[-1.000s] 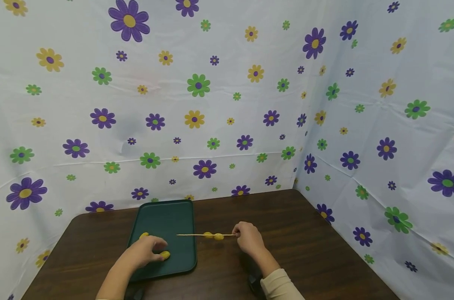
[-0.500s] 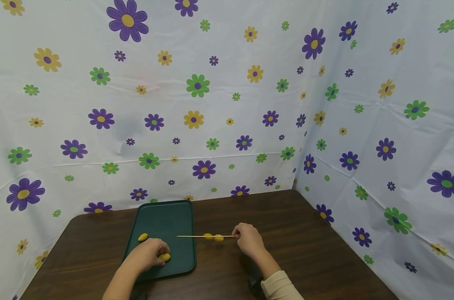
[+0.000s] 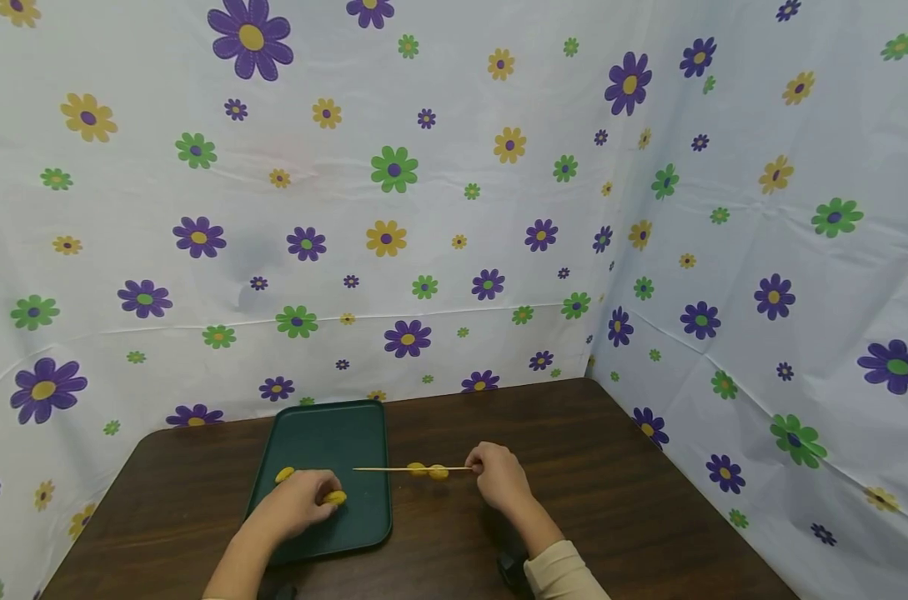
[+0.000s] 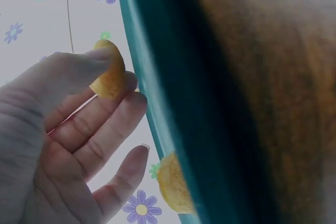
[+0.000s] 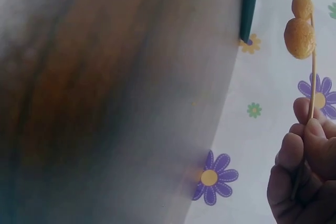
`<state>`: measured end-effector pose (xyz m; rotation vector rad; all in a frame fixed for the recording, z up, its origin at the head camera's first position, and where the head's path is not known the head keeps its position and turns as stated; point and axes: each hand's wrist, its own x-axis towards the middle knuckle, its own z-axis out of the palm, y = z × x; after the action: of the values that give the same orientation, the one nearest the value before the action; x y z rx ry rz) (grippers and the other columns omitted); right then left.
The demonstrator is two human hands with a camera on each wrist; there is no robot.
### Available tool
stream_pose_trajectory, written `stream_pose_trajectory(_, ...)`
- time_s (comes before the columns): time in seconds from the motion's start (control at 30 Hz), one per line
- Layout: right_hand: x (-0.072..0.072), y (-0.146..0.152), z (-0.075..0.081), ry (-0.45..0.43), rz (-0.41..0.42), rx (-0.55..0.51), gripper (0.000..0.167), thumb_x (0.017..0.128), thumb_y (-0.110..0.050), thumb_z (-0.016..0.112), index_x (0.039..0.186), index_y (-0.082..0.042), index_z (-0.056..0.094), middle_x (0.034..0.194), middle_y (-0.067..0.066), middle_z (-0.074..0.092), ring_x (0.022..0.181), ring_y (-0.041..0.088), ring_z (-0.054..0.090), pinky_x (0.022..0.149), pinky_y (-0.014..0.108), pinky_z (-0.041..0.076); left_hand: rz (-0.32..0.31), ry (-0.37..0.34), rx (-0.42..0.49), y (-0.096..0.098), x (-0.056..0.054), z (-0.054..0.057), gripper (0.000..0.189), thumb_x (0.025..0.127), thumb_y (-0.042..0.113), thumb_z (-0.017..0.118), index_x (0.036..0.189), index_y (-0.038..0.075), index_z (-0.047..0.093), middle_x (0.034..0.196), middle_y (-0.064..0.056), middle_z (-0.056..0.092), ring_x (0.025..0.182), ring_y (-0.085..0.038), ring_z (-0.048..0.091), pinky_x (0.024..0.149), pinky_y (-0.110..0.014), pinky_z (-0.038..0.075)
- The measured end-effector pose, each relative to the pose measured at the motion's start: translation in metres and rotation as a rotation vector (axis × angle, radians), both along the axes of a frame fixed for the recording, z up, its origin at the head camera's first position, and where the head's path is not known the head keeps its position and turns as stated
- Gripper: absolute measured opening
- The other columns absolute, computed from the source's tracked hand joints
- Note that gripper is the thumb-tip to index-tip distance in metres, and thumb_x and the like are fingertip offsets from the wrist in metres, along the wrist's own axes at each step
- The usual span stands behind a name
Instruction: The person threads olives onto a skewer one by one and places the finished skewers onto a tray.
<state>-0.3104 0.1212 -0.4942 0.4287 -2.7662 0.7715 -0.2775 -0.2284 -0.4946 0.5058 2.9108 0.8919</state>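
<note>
My left hand pinches a small yellow oval piece, which looks like a baby potato, above the dark green tray. In the left wrist view the thumb presses on this potato, with fingers behind it. A second yellow piece lies on the tray beside the hand. My right hand grips one end of a thin wooden skewer, held level with its tip pointing left over the tray. Two yellow pieces sit side by side along the skewer's middle.
The tray stands on the left part of a dark brown wooden table. White flowered cloth hangs behind the table and along its right side. A dark object is partly visible under the right wrist.
My left hand has closed on the yellow potato at the tray and raised it slightly. The right hand and skewer have barely moved.
</note>
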Motion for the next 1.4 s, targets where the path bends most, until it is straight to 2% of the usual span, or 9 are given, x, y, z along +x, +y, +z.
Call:
stream_pose_trajectory(0.1, -0.001, 0.000, 0.002, 0.025, 0.011, -0.003, 0.025, 0.084, 0.012, 0.070, 0.084, -0.013, 0.074, 0.079, -0.007, 0.062, 0.070, 0.012, 0.059, 0.060, 0.032, 0.050, -0.017, 0.022, 0.020, 0.000, 0.000, 0.003, 0.012, 0.088, 0.007, 0.076, 0.098, 0.010, 0.071, 0.088, 0.005, 0.066, 0.078, -0.012, 0.058, 0.075, -0.039, 0.055)
stream_pose_trajectory(0.33, 0.000, -0.001, 0.007, 0.071, 0.037, 0.009, 0.028, 0.082, 0.014, 0.071, 0.083, -0.015, 0.074, 0.080, -0.008, 0.064, 0.072, 0.013, 0.061, 0.063, 0.032, 0.052, 0.002, 0.074, 0.030, 0.003, -0.001, 0.008, 0.013, 0.088, 0.008, 0.076, 0.099, 0.011, 0.071, 0.087, 0.006, 0.065, 0.076, -0.009, 0.056, 0.074, -0.035, 0.054)
stream_pose_trajectory(0.67, 0.001, -0.003, 0.007, 0.079, 0.037, 0.014, 0.031, 0.081, 0.014, 0.070, 0.082, -0.016, 0.074, 0.080, -0.009, 0.062, 0.071, 0.011, 0.059, 0.065, 0.032, 0.052, -0.015, 0.210, 0.020, 0.008, 0.000, 0.010, 0.014, 0.087, 0.008, 0.078, 0.098, 0.014, 0.072, 0.089, 0.009, 0.065, 0.080, -0.007, 0.059, 0.075, -0.034, 0.055)
stream_pose_trajectory(0.93, 0.002, -0.001, 0.006, 0.096, 0.031, 0.032, 0.031, 0.080, 0.014, 0.072, 0.082, -0.016, 0.075, 0.079, -0.009, 0.062, 0.071, 0.012, 0.061, 0.063, 0.032, 0.052, -0.009, 0.230, 0.017, 0.009, 0.001, 0.009, 0.016, 0.085, 0.008, 0.080, 0.099, 0.015, 0.073, 0.091, 0.008, 0.067, 0.083, -0.008, 0.062, 0.078, -0.035, 0.057)
stream_pose_trajectory(1.17, 0.001, -0.003, 0.005, 0.117, 0.022, 0.038, 0.028, 0.080, 0.012, 0.073, 0.081, -0.016, 0.076, 0.079, -0.010, 0.061, 0.069, 0.010, 0.059, 0.061, 0.030, 0.051, -0.006, 0.287, 0.003, 0.012, 0.001, 0.010, 0.017, 0.084, 0.007, 0.081, 0.097, 0.015, 0.075, 0.088, 0.011, 0.064, 0.080, -0.006, 0.058, 0.077, -0.033, 0.056)
stream_pose_trajectory(1.4, 0.004, -0.006, 0.004, 0.129, 0.023, 0.034, 0.029, 0.079, 0.013, 0.073, 0.081, -0.016, 0.076, 0.078, -0.010, 0.062, 0.069, 0.011, 0.060, 0.060, 0.030, 0.051, -0.019, 0.301, 0.006, 0.012, 0.001, 0.009, 0.015, 0.083, 0.007, 0.082, 0.095, 0.015, 0.076, 0.085, 0.011, 0.063, 0.078, -0.005, 0.058, 0.074, -0.031, 0.056)
